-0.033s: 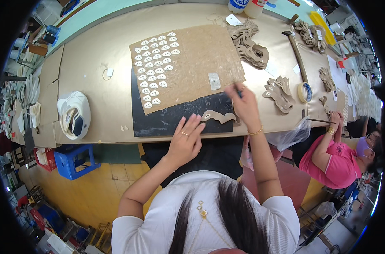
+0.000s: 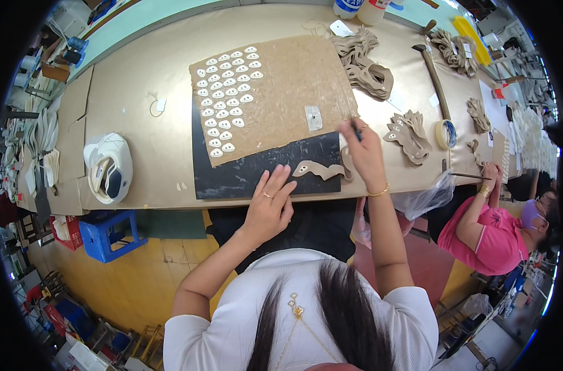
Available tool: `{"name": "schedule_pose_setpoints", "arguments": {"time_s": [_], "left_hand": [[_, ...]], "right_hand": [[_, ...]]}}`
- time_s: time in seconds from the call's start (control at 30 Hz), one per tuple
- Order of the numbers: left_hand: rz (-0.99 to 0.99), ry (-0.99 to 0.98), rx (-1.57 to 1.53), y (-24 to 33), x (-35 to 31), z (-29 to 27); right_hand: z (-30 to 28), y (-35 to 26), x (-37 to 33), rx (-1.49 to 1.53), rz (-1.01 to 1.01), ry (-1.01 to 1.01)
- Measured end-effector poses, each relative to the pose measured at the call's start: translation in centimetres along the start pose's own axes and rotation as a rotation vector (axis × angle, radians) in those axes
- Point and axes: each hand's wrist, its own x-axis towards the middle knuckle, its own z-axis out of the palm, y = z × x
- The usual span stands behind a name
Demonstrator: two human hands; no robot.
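Note:
My left hand (image 2: 269, 204) lies with its fingers stretched out on the front of a black board (image 2: 247, 179), nearest to the left end of a wavy beige strip (image 2: 321, 171). That strip has a small white piece at its left tip. My right hand (image 2: 366, 157) is closed around a short dark slim tool (image 2: 357, 131) whose exact kind I cannot make out, at the right edge of a brown sheet (image 2: 294, 68). On the sheet's left part sit rows of small white pieces (image 2: 230, 82) with holes. A clear patch (image 2: 313, 117) with a dark spot lies farther right.
Beige cut pieces (image 2: 410, 137) fan out on the right, with a stack (image 2: 371, 77) behind. Beyond are a tape roll (image 2: 445, 134) and a hammer (image 2: 435, 80). A white rounded object (image 2: 110, 167) stands left. A co-worker (image 2: 494, 232) in pink sits right, near a plastic bag (image 2: 431, 198).
My right hand has shifted slightly right with the dark tool. My left hand has drawn back a little to the left, off the strip's tip.

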Motion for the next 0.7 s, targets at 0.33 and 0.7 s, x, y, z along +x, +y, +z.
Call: {"name": "schedule_pose_setpoints", "arguments": {"time_s": [0.33,0.7], "left_hand": [[0.109,-0.061,0.139,1.1,3.7,1.2],[0.142,-0.052,-0.028,0.6,2.8,0.3]], "right_hand": [[-2.9,0.8,-2.4,-0.363,-0.181,-0.307],[-2.0,1.7,-4.3,-0.572,-0.179,-0.305]]}}
